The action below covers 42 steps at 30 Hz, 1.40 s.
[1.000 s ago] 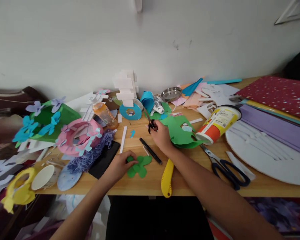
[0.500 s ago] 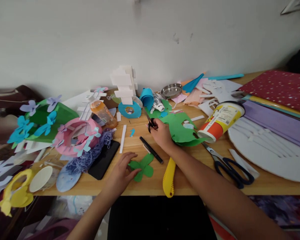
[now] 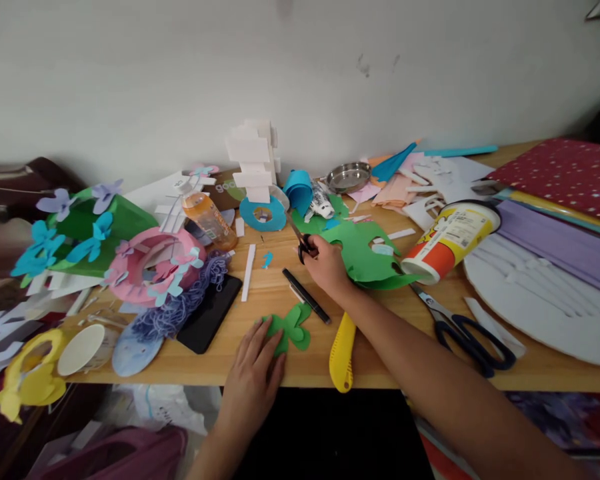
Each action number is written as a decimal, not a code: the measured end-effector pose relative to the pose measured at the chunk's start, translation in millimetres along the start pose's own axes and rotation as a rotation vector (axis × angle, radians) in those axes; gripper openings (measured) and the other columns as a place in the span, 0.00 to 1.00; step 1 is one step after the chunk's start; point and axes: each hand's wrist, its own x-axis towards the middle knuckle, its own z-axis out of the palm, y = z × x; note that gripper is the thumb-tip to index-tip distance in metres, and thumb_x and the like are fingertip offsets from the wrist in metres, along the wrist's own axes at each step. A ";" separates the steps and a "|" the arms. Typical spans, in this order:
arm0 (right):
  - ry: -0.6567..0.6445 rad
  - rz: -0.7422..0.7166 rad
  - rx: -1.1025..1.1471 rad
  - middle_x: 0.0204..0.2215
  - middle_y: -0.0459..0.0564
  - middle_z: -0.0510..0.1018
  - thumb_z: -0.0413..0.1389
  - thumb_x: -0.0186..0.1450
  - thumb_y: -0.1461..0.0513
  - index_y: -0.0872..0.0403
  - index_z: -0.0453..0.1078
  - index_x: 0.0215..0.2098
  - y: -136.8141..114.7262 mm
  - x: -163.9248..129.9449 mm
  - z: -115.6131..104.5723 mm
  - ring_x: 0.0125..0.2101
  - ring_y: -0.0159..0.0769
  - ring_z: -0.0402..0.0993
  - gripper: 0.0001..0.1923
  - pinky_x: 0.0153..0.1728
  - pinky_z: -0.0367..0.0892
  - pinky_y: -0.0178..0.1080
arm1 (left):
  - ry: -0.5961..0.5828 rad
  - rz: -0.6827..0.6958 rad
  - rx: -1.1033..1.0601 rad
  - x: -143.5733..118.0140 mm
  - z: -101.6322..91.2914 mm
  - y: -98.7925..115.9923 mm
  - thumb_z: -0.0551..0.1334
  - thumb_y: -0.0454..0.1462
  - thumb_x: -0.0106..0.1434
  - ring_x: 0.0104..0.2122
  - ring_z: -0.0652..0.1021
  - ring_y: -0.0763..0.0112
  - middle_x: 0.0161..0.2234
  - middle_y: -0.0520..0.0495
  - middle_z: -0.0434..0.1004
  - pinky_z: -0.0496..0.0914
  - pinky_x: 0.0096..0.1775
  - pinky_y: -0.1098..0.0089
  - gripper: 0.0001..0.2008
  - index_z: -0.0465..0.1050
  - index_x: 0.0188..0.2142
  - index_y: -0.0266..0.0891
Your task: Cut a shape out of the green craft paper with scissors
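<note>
Small black-handled scissors (image 3: 306,248) are in my right hand (image 3: 325,267), their blades pointing away toward the back of the table. My fingers are closed round the handles. Near the table's front edge, my left hand (image 3: 256,367) lies with its fingers stretched out, the tips at the left side of a green paper flower cutout (image 3: 293,327). The cutout's petals appear to overlap. Just beyond it rests a black pen (image 3: 306,297). To the right of my right hand spreads a green paper sheet (image 3: 360,253) with holes cut in it.
A yellow cutter (image 3: 343,353) and larger dark-blue-handled scissors (image 3: 463,330) lie to the right, below a tipped paper cup (image 3: 450,243). Leftward are a black phone (image 3: 210,317), blue yarn (image 3: 180,303), a pink paper ring (image 3: 130,280) and an orange bottle (image 3: 207,220).
My left hand has drawn back toward the front edge and straightened its fingers. The green cutout's petals now look more overlapped. My right hand still holds the small scissors in about the same place.
</note>
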 end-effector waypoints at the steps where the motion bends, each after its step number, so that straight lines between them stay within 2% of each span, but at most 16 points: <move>1: -0.001 0.005 -0.001 0.33 0.49 0.82 0.60 0.63 0.60 0.51 0.72 0.38 0.8 0.0 0.4 0.31 0.39 0.78 0.06 0.31 0.68 0.36 | 0.000 0.004 0.009 0.4 -0.8 0.5 0.58 0.35 0.70 0.65 0.65 0.54 0.64 0.40 0.66 0.68 0.61 0.49 0.20 0.65 0.61 0.42; 10: -0.012 -0.001 0.005 0.32 0.49 0.82 0.59 0.63 0.58 0.52 0.72 0.37 5.0 1.2 1.5 0.30 0.39 0.77 0.06 0.30 0.66 0.36 | -0.013 0.002 0.044 -0.8 -1.4 1.4 0.57 0.36 0.71 0.65 0.65 0.53 0.65 0.37 0.63 0.67 0.61 0.49 0.23 0.61 0.64 0.41; 15: -0.022 0.011 0.010 0.32 0.48 0.82 0.60 0.62 0.58 0.51 0.72 0.37 4.2 1.5 1.2 0.30 0.39 0.77 0.06 0.31 0.67 0.36 | 0.002 -0.006 0.036 -1.5 0.4 0.7 0.57 0.36 0.71 0.64 0.65 0.53 0.66 0.37 0.61 0.68 0.61 0.50 0.21 0.64 0.62 0.42; 28: -0.028 0.005 0.015 0.32 0.47 0.82 0.60 0.62 0.60 0.51 0.72 0.37 6.0 1.5 1.6 0.31 0.39 0.77 0.05 0.31 0.67 0.37 | -0.016 0.011 0.036 0.6 -0.4 0.0 0.57 0.36 0.71 0.65 0.64 0.55 0.65 0.40 0.65 0.66 0.62 0.51 0.23 0.60 0.64 0.40; 32: -0.036 0.008 0.016 0.32 0.47 0.82 0.60 0.62 0.59 0.51 0.72 0.37 6.6 1.4 1.7 0.31 0.40 0.78 0.06 0.31 0.67 0.37 | -0.028 0.009 0.053 0.4 -2.6 1.9 0.56 0.37 0.72 0.66 0.63 0.55 0.66 0.39 0.63 0.66 0.61 0.50 0.24 0.58 0.65 0.40; 36: -0.039 -0.003 0.031 0.33 0.48 0.82 0.59 0.62 0.60 0.51 0.73 0.38 6.6 1.5 1.6 0.32 0.40 0.77 0.06 0.32 0.67 0.37 | -0.026 0.057 0.115 0.4 -2.9 3.6 0.56 0.36 0.72 0.67 0.60 0.53 0.67 0.41 0.61 0.66 0.61 0.50 0.23 0.60 0.65 0.41; 42: -0.060 0.002 0.044 0.34 0.48 0.82 0.60 0.62 0.62 0.52 0.72 0.37 4.3 0.3 2.1 0.32 0.39 0.77 0.05 0.32 0.66 0.36 | -0.039 0.130 0.183 4.0 -2.7 3.5 0.56 0.36 0.72 0.65 0.64 0.53 0.65 0.43 0.65 0.63 0.62 0.51 0.22 0.63 0.64 0.40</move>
